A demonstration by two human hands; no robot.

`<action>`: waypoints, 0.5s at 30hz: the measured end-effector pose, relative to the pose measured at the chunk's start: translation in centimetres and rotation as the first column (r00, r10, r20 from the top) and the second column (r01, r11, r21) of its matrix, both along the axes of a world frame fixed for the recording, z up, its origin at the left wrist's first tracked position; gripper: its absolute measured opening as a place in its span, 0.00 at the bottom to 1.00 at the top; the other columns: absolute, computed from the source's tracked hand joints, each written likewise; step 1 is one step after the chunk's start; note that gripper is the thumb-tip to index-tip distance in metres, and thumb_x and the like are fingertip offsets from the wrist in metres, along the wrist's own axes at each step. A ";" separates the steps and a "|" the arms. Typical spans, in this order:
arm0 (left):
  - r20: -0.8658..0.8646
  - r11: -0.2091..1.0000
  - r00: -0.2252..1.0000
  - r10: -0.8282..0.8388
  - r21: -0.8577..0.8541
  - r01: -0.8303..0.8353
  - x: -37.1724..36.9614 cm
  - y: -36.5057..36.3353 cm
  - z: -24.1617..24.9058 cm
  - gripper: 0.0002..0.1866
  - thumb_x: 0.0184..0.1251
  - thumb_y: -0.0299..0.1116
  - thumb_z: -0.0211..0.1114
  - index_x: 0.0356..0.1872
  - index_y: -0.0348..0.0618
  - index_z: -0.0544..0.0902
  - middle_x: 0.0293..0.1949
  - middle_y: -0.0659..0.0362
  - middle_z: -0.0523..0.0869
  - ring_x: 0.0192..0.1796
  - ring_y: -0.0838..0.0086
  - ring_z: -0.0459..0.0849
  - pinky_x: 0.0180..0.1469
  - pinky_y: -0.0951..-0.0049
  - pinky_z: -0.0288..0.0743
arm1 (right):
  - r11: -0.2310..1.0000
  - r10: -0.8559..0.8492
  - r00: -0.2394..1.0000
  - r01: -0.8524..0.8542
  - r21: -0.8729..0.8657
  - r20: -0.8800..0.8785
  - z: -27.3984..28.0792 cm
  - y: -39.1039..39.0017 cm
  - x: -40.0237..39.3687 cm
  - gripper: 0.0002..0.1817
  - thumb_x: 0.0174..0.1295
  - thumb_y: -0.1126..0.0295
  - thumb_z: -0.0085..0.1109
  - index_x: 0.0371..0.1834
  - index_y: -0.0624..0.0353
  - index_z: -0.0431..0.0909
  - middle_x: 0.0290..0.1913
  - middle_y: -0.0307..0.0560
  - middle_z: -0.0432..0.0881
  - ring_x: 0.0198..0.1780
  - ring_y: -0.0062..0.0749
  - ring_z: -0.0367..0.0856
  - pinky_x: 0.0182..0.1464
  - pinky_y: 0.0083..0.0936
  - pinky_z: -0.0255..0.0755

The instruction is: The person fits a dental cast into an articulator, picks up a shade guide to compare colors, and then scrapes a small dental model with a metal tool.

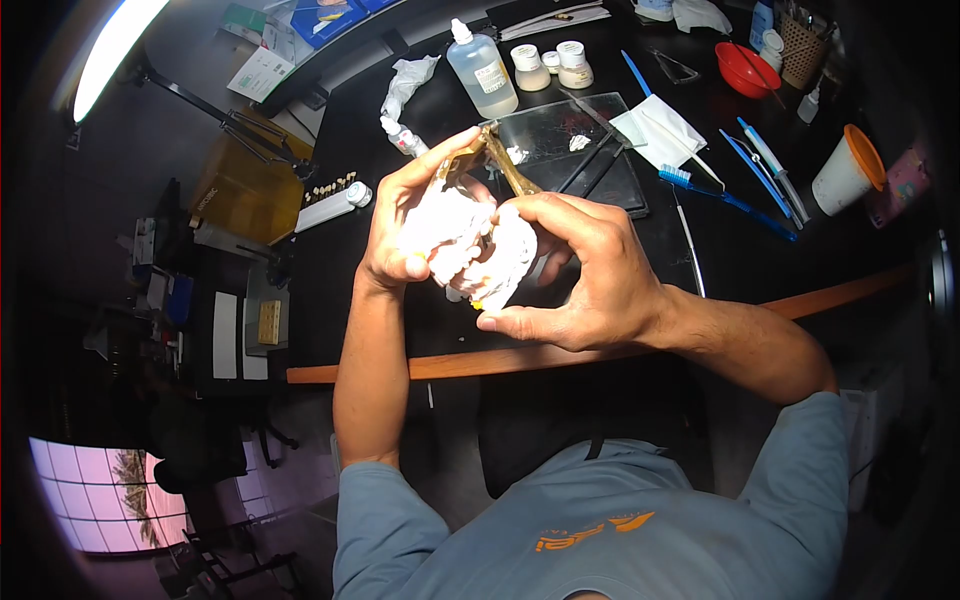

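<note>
A white dental plaster model point(447, 228) on a brass-coloured articulator point(510, 165) is held up above the black desk, brightly lit and partly washed out. My left hand point(396, 225) wraps round the model's left side, its thumb on the plaster and its fingers up by the metal frame. On the right part of the model point(508, 262), my right hand point(590, 270) grips with the index finger on top and the thumb at the lower edge. The fingers behind the plaster are mostly hidden.
Behind the hands are a clear bottle point(483, 75), small jars point(573, 68) and a glass slab point(600, 165). To the right lie a blue toothbrush point(735, 202), a metal tool point(690, 245), a cup point(843, 180) and a red bowl point(745, 72). A wooden edge point(480, 363) runs in front.
</note>
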State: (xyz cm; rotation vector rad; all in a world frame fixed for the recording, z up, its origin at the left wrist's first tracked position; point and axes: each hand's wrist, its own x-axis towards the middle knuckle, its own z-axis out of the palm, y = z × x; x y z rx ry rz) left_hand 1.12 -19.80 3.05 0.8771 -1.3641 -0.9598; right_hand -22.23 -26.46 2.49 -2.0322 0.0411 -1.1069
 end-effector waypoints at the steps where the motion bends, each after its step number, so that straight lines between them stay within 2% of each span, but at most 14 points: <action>1: -0.009 1.000 1.000 -0.004 -0.007 0.004 0.0 -0.1 -0.1 0.72 0.30 0.66 0.87 0.77 0.25 0.70 0.67 0.43 0.82 0.51 0.66 0.91 0.58 0.66 0.86 | 1.000 0.000 1.000 0.000 0.002 0.006 0.0 0.0 0.0 0.41 0.48 0.53 0.87 0.57 0.73 0.81 0.42 0.55 0.87 0.36 0.36 0.90 0.31 0.28 0.86; 15: 0.030 0.999 1.000 0.001 -0.033 0.000 -0.1 -0.3 -0.2 0.70 0.32 0.63 0.86 0.77 0.25 0.70 0.65 0.44 0.83 0.48 0.67 0.90 0.55 0.67 0.85 | 1.000 -0.005 1.000 0.005 0.003 -0.005 0.1 0.0 -0.1 0.41 0.48 0.51 0.88 0.56 0.72 0.81 0.42 0.54 0.88 0.36 0.36 0.90 0.31 0.29 0.85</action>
